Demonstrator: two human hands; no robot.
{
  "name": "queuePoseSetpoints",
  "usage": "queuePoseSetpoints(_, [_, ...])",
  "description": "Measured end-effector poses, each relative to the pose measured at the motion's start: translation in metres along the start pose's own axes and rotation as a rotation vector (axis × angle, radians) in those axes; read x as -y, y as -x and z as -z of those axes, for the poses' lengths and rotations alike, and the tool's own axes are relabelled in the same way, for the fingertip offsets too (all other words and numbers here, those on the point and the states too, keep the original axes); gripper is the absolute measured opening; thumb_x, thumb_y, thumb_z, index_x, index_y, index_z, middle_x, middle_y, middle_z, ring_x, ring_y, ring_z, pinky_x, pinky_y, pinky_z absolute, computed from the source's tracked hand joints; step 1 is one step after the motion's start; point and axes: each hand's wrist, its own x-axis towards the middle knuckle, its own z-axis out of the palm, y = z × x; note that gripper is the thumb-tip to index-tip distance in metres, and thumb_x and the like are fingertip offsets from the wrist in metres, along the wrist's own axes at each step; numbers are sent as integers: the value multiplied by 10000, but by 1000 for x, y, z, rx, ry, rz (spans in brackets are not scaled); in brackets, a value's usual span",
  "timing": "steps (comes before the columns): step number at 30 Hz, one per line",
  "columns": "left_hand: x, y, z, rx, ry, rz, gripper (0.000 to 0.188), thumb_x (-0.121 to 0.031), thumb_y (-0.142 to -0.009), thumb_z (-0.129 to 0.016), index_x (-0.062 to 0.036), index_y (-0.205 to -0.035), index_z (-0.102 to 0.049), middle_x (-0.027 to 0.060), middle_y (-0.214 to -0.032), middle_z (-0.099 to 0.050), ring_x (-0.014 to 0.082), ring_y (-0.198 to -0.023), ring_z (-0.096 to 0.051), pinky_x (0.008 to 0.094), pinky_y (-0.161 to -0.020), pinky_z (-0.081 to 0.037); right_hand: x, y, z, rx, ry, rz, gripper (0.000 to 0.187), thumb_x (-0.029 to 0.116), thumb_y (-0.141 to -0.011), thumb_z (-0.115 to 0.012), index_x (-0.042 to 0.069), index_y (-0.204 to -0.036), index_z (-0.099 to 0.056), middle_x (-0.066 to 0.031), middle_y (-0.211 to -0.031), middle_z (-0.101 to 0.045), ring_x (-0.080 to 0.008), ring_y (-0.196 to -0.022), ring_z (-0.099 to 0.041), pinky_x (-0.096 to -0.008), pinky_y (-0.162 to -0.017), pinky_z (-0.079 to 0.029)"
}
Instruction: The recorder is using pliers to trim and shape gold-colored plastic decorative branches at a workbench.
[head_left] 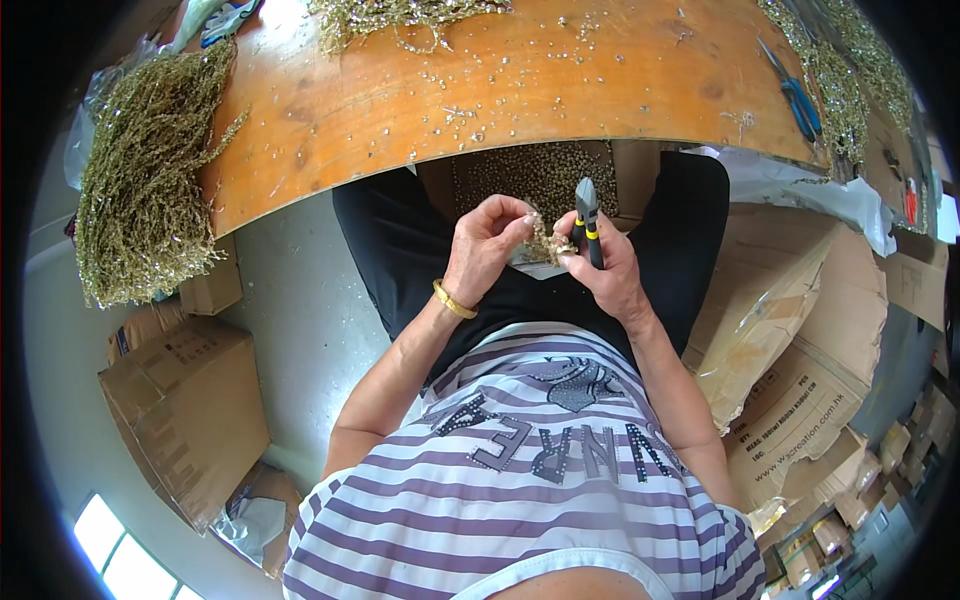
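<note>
Left hand [487,243] pinching beaded sprig [546,243], right hand [600,268] gripping pliers [588,218], bead-filled box [535,172] below

A small beaded sprig [545,243] and upright black-and-yellow pliers [589,222], held above the lap.

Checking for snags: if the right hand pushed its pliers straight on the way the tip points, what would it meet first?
Probably the near edge of the wooden table, just beyond the pliers in the right hand; depth is unclear, so the tip might pass under it.

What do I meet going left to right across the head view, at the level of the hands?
Hanging bundle of beaded strands → left hand → small beaded piece → right hand gripping pliers → flattened cardboard boxes.
</note>
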Motion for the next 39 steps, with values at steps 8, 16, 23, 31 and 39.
queuePoseSetpoints(8, [16,-5,4,195,173,273,142,-130,-839,-570,-19,-928,-562,1,-817,-580,70,-753,-530,211,-707,-421,-8,2,1,149,-6,55,223,-7,-724,-535,34,-941,-508,1,-819,-523,-65,-742,-485,-208,-699,-409])
queuePoseSetpoints(16, [12,-10,2,50,298,211,201,11,-749,-599,-23,-941,-548,10,-804,-567,86,-735,-538,211,-698,-437,0,7,-3,35,48,-25,236,1,-721,-540,28,-953,-514,2,-826,-520,-60,-764,-486,-206,-714,-411])
queuePoseSetpoints(23, [-8,-1,-10,-168,-805,-371,151,-18,-689,-625,-41,-825,-563,38,-744,-543,140,-676,-523,251,-665,-428,1,8,-6,181,90,9,251,-23,-720,-535,29,-965,-518,1,-837,-510,-61,-781,-490,-198,-728,-411])
queuePoseSetpoints(31, [-17,-9,16,99,523,168,41,-97,-837,-530,-67,-844,-557,41,-788,-590,116,-766,-546,247,-708,-410,-1,8,2,-12,-65,-34,177,15,-770,-513,30,-946,-518,-17,-832,-519,-82,-775,-495,-224,-716,-407])
queuePoseSetpoints(39, [-16,-6,51,133,701,-6,67,-93,-832,-520,-47,-876,-538,55,-773,-576,178,-781,-540,305,-756,-432,-1,4,35,-227,-956,-74,206,90,-814,-485,61,-1017,-455,-28,-801,-470,-138,-724,-464,-290,-711,-400])
